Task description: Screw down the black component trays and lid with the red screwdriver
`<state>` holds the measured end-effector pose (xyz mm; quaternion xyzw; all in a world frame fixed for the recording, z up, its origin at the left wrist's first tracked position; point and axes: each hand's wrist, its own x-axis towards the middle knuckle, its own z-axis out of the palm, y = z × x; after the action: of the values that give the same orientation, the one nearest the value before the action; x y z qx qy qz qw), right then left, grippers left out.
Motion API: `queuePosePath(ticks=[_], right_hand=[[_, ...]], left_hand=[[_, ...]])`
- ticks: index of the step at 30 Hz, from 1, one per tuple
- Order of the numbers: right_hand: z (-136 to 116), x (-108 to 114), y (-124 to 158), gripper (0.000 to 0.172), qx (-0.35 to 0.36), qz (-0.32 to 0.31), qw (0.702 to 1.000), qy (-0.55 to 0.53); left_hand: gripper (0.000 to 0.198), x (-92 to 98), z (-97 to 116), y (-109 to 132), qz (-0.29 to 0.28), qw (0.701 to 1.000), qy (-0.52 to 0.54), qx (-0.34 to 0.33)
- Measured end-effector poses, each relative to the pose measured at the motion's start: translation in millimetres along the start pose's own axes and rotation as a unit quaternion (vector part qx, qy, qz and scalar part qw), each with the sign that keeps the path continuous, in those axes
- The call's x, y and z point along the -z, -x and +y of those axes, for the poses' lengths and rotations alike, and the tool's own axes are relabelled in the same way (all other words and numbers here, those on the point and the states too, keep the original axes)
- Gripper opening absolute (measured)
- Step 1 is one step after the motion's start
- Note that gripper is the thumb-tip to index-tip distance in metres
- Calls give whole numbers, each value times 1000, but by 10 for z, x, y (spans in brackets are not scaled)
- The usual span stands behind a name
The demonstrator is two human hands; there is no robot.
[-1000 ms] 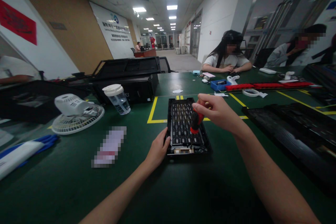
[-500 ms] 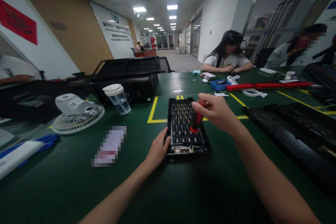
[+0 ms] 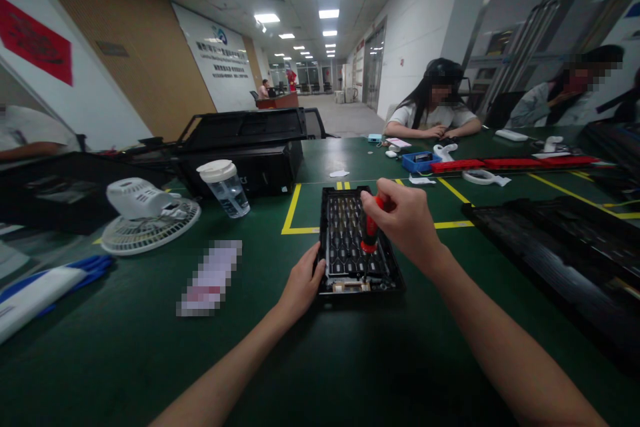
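Note:
A black rectangular tray-like part (image 3: 345, 233) with a honeycomb grid lies on the green table (image 3: 150, 347) in front of me. My left hand (image 3: 303, 283) grips its near left edge, fingers curled over the rim. My right hand (image 3: 403, 217) is closed round the top of a red and black screwdriver (image 3: 370, 233), which stands nearly upright with its tip down in the near right part of the tray.
A small white fan (image 3: 145, 213) and a lidded clear cup (image 3: 226, 188) stand to the left before black cases (image 3: 245, 147). Long black panels (image 3: 560, 247) lie on the right. Across the table sit two people, with a blue box (image 3: 419, 161) and red strips (image 3: 510, 163).
My right hand has turned and shifted slightly left over the screwdriver handle, which now stands more upright. My left hand and the tray have stayed put.

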<state>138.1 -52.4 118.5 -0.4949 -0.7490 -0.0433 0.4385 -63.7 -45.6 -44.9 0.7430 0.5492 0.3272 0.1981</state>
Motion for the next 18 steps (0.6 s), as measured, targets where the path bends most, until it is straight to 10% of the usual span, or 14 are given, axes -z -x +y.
queuePosePath(ticks=[18], right_hand=[[26,-112,25,31,9,90,994,63]], left_hand=[[49,16,34,0,-9,1000,-1,7]])
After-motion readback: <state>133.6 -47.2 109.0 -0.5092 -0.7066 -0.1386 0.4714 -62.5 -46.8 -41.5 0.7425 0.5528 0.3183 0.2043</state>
